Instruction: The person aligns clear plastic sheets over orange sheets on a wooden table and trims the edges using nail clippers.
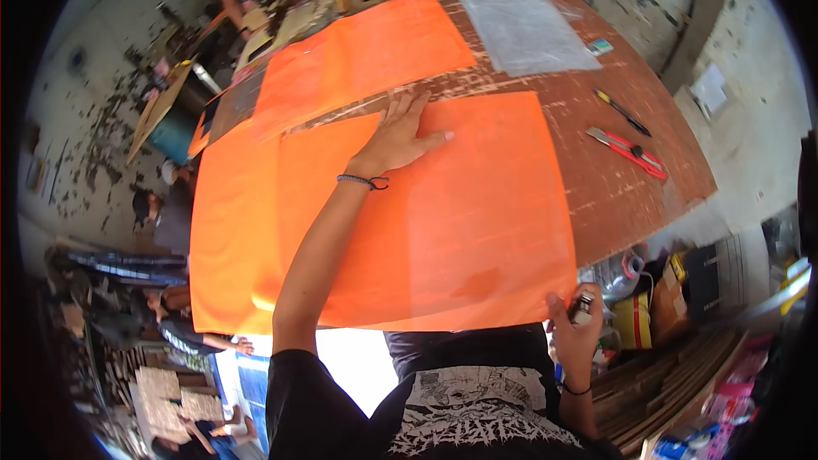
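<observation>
A large thin orange sheet (477, 213) lies across the near part of the brown table, its near edge reaching over the table's edge toward my body. My left hand (394, 143) rests flat near the sheet's far edge, fingers spread and thumb out to the right. At the near right corner of the sheet, my right hand (576, 324) is closed around a small dark-and-silver object (583, 308), mostly covered by the fingers; its kind is not clear. The right thumb is close to the corner, but I cannot tell whether it touches it.
Farther back lie another orange sheet (366, 55) and a translucent grey sheet (528, 30). A red box cutter (627, 153) and a black-and-yellow pen (622, 112) lie on the scratched table (613, 213) at right. Wood strips (665, 383) are stacked below right. Other people are at left.
</observation>
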A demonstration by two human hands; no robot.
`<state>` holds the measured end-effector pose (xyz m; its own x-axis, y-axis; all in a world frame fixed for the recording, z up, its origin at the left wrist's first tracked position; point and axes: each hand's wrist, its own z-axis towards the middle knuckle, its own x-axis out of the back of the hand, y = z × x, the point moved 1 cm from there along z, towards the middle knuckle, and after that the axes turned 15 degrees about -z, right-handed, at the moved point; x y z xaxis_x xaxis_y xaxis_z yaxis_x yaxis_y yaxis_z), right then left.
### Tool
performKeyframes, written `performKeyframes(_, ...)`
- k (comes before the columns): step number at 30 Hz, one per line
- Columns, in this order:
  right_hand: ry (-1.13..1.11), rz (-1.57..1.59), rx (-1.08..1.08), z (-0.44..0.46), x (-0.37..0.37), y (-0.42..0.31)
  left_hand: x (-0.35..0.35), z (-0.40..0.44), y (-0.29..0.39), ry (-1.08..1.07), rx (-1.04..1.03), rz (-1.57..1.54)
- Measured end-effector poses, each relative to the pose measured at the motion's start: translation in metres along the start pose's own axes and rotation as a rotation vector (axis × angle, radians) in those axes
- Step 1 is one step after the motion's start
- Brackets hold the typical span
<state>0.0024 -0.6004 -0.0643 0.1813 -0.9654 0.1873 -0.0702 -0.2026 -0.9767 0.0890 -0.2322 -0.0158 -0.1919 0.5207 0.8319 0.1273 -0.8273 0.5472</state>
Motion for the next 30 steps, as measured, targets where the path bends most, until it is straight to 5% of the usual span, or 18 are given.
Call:
performKeyframes(5,0.133,-0.005,-0.020,0.022,0.023,0.012,0.071,-0.106,-0.072,-0.057,0.140,0.027)
performKeyframes(7,0.160,0.005,-0.004,0.033,0.034,0.007,0.081,-0.174,-0.082,-0.084,0.355,0.054)
performKeyframes(10,0.129,-0.037,0.068,0.044,0.040,0.004,0.067,-0.259,-0.066,0.061,0.552,0.182)
performKeyframes(12,0.119,-0.059,0.073,0.049,0.035,0.004,0.053,-0.289,-0.058,0.405,0.523,0.178)
performKeyframes(16,0.050,-0.082,0.092,0.055,0.037,0.004,0.053,-0.282,-0.062,0.634,0.537,0.232)
performKeyframes(27,0.109,-0.134,0.092,0.043,0.038,0.008,0.086,-0.183,-0.158,0.675,0.416,0.189)
performKeyframes(30,0.107,-0.162,0.073,0.041,0.037,0.009,0.084,-0.176,-0.172,0.621,0.352,0.416)
